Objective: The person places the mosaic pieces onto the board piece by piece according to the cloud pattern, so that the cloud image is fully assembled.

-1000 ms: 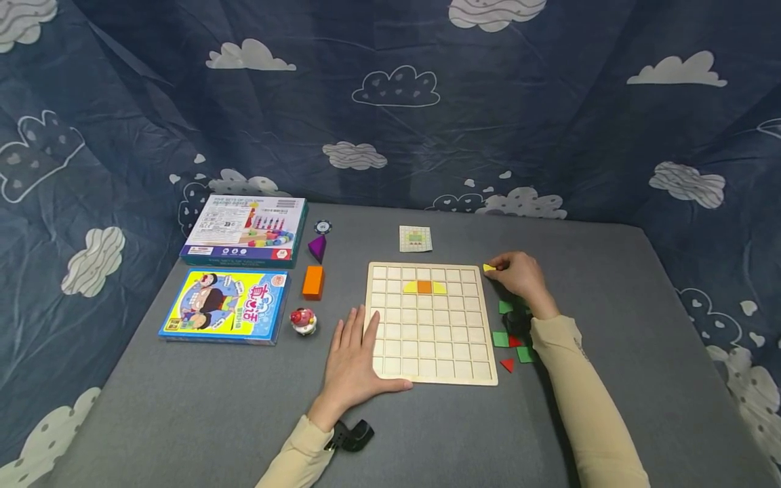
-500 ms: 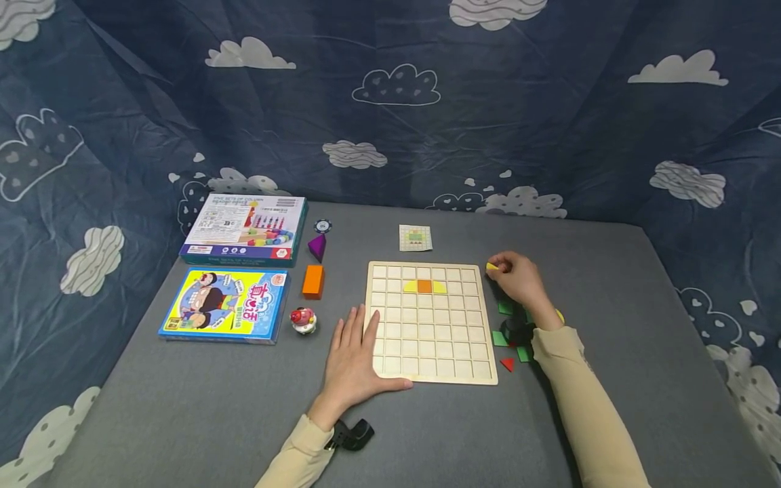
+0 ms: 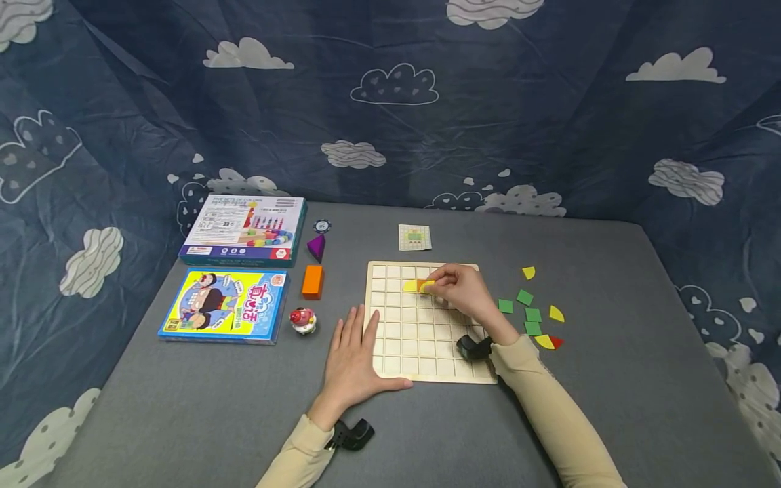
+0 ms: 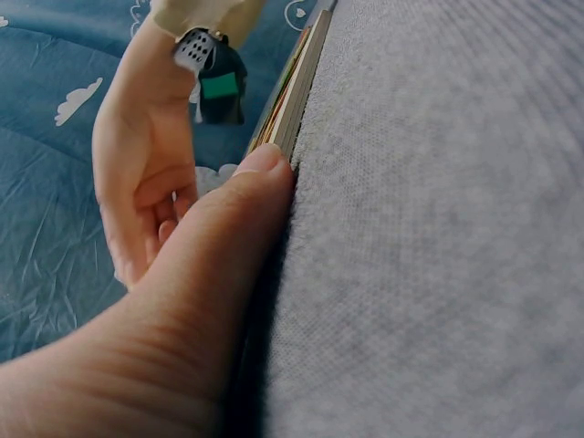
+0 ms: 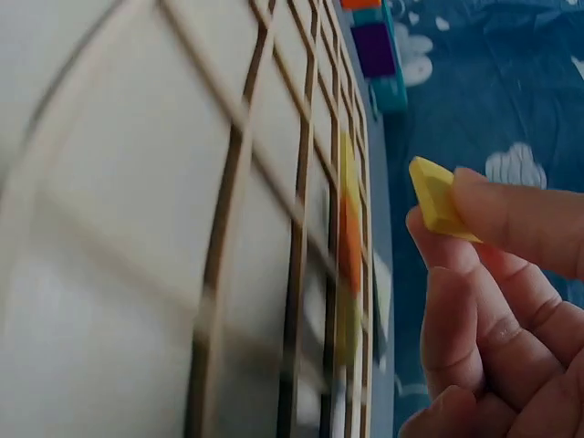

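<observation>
A wooden grid board [image 3: 403,347] lies on the table. My left hand [image 3: 352,369] rests with extended fingers along its left side, and the thumb [image 4: 260,173] touches the front edge. Over the back rows, my right hand [image 3: 466,291] pinches a small yellow quarter-round tile [image 5: 441,203] between thumb and fingers, above the board's surface. Below that tile, an orange square tile [image 3: 420,282] sits in a cell, partly covered in the head view. A yellow tile [image 3: 409,287] lies just left of it; the yellow tile [image 5: 346,328] on its other side is behind my hand in the head view.
Right of the board lie green squares [image 3: 524,297], yellow quarter-rounds [image 3: 556,313] and a red piece [image 3: 556,342]. A pattern card [image 3: 415,238] lies behind the board. Leftward are a figurine [image 3: 303,321], orange block [image 3: 313,282], purple block [image 3: 316,248], chip [image 3: 322,226] and two boxes [image 3: 222,305].
My right hand has moved left from beside the board's back right corner to over its back rows, carrying the yellow tile. Loose tiles at right are uncovered. My left hand has stayed still.
</observation>
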{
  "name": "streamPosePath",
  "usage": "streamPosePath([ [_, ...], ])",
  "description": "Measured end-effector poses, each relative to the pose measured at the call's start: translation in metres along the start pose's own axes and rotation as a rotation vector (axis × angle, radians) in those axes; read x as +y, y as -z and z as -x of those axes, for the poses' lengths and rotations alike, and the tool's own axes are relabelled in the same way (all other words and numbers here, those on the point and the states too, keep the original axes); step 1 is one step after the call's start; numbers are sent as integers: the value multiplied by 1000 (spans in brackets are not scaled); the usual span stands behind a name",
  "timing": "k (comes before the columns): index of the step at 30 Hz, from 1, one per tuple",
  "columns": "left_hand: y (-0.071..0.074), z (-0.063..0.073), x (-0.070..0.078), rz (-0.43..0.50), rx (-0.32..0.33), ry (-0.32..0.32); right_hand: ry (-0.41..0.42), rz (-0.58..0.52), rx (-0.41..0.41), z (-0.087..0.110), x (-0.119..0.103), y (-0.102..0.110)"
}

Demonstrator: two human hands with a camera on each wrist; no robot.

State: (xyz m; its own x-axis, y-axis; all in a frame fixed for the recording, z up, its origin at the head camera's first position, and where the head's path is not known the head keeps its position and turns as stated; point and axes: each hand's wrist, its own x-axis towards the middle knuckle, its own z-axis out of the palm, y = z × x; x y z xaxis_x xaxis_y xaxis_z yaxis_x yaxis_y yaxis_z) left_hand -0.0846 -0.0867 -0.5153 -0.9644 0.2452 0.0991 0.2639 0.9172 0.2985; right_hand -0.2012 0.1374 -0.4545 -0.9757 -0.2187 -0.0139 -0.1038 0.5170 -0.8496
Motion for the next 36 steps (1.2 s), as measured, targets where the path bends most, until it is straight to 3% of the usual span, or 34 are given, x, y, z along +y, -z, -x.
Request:
streamPosePath([
  [7, -2, 0, 0, 4, 30, -10, 78, 53, -54, -6, -12, -28],
  [14, -1, 1, 0, 10, 55, -26, 72, 54, -112, -14, -16, -42],
  [20, 0, 1, 0, 9, 55, -28, 40, 107, -145, -17, -17, -46],
  [30, 0, 0, 0, 7, 30, -13, 32, 275, -124, -21, -18, -46],
  [36, 0, 0, 0, 10, 28, -15, 10, 322, -122, -21, -20, -45],
])
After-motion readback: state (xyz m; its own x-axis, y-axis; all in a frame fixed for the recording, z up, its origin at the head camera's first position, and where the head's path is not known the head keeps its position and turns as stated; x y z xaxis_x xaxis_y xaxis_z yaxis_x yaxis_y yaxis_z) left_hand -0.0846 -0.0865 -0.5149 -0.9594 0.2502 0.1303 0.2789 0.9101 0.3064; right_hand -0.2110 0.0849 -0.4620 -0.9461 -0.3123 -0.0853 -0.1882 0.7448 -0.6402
